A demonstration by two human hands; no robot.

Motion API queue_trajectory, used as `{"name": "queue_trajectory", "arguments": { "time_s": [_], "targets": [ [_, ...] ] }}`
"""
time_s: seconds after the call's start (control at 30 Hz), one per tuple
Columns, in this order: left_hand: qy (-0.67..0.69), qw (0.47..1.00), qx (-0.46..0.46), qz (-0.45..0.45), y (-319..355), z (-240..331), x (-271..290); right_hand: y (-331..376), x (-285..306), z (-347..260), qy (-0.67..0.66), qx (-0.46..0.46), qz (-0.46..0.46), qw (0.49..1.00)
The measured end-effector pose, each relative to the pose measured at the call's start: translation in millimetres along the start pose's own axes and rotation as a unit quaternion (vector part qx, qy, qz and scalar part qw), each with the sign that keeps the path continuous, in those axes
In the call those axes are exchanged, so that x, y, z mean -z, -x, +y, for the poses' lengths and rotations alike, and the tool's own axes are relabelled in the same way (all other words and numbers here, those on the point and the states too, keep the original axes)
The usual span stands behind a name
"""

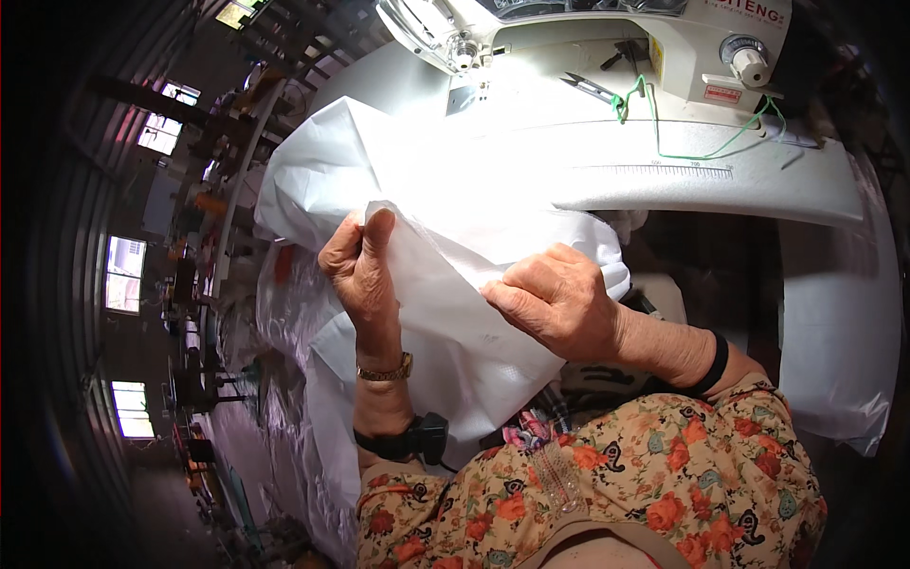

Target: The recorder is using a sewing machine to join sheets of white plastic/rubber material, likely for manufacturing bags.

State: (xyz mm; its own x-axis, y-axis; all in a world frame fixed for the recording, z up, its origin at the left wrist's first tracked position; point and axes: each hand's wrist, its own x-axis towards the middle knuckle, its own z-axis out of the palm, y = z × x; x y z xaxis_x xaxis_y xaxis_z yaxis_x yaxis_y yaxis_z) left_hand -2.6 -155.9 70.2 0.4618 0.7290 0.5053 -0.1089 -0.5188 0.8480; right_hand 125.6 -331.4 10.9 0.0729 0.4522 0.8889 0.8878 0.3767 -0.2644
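Note:
A large sheet of white fabric (455, 351) lies over the sewing table's front edge and hangs down in front of me. My left hand (362, 256) pinches its edge between thumb and fingers, a corner poking up at the fingertips. To the right, my right hand (555, 294) is closed on the same edge, so a straight stretch of it runs between both hands. Beyond them stands a white sewing machine (588, 28), its needle area (464, 57) brightly lit and apart from my hands. Glare washes out the fabric near the machine.
A pair of dark thread snips (592, 88) lies on the machine bed, beside a loose green cord (659, 133). A ruler scale (654, 171) marks the table's front edge. Clear plastic sheeting (275, 398) hangs at the left, and white material (839, 322) hangs at the right.

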Motion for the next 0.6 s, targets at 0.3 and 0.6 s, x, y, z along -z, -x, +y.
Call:
{"name": "queue_trajectory", "arguments": {
  "time_s": [0.3,0.6],
  "targets": [
    [0.075,0.995,0.057,0.021,3.4,5.7,-9.5,1.5,-2.8,-3.7,-0.001,0.008,-0.026,1.000],
    [0.055,0.998,0.014,0.000,-0.4,2.4,-7.8,-14.2,4.7,8.9,-0.369,-0.439,-0.081,0.815]
  ]
}}
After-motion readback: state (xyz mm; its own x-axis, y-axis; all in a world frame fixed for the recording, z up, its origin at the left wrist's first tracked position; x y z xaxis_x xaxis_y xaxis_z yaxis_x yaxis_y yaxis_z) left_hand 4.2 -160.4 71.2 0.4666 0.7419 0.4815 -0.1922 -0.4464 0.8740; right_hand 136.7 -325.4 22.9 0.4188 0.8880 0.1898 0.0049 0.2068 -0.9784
